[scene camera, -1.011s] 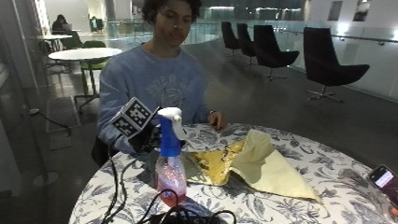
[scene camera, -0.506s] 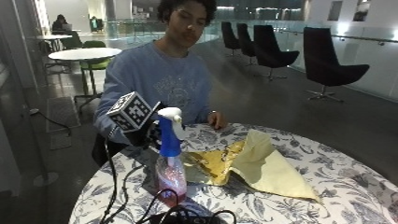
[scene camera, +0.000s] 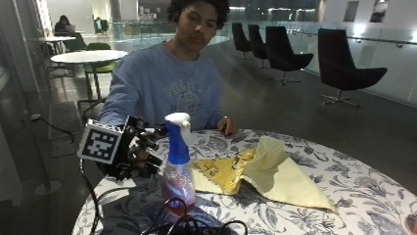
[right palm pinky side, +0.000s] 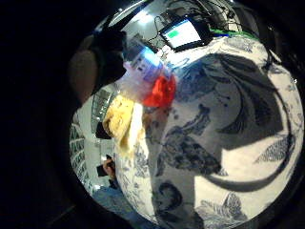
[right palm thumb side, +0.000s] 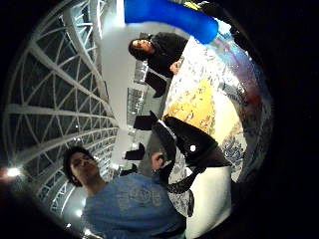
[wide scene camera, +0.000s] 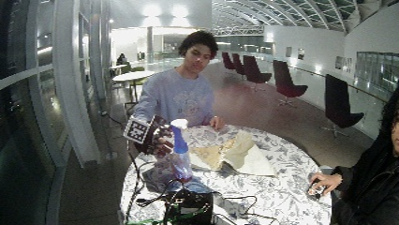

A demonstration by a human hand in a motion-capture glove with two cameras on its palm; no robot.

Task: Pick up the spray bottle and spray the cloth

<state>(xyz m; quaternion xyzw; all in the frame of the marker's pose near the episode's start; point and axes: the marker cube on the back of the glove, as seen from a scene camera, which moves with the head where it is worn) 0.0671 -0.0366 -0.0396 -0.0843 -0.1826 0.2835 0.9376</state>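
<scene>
Just ahead of our gloved right hand [scene camera: 137,154], the spray bottle [scene camera: 177,169] stands upright on the floral tablecloth [scene camera: 365,188], its blue neck and white trigger head at the level of our fingers. We judge the step in hand to be the reach and grasp: the bottle is not yet lifted, and its reddish base sits on the cloth-covered table.

To do this well, we should bring the palm square to the blue neck, wrap the fingers around it just under the white head, and leave the index finger free for the trigger. We should lift straight up, because the tall, narrow bottle could tip if we nudge it sideways. Once it is up, we should turn the nozzle toward the yellow cloth [scene camera: 270,171], which lies crumpled on the far side of the bottle from our fingers, near but not touching it.

In the outside view our fingers look partly curled toward the neck, right beside it, but we cannot tell whether they touch it or have closed round it; the glove's bulk hides the fingertips. In the thumb-side palm view the blue neck [right palm thumb side: 172,15] runs close by the palm, which suggests that the hand is very near. The bare left hand [scene camera: 226,128] rests on the table behind the cloth.
</scene>
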